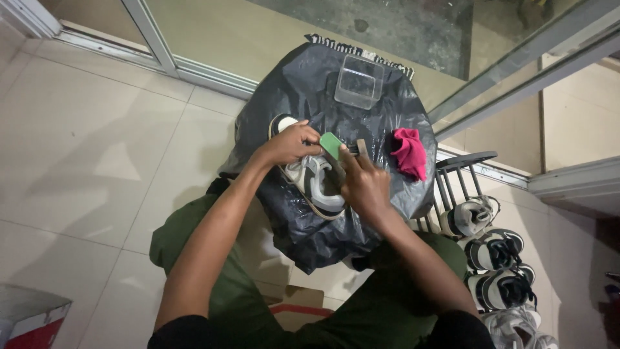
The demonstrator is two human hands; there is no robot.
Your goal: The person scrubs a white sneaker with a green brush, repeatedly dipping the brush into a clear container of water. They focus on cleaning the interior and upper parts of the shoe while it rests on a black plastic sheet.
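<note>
Black plastic sheeting (387,116) covers the low table where the grey-and-white sneaker (314,185) lies, its long axis running from upper left toward you. Your left hand (292,143) presses its heel end while your right hand (363,183) pinches the green scrubbing pad (330,144) above the laces; the crumpled red cloth (409,152) and clear plastic tub (359,81) sit apart, blocking nothing.

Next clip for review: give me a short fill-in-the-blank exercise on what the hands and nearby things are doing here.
1. The sneaker lies on a black plastic ____.
2. The left hand and right hand meet at a small ____ coloured object.
3. The crumpled cloth beside the shoe is ____.
4. The clear container sits at the ____ edge of the covered surface.

Missing words: bag; green; red; far
</note>
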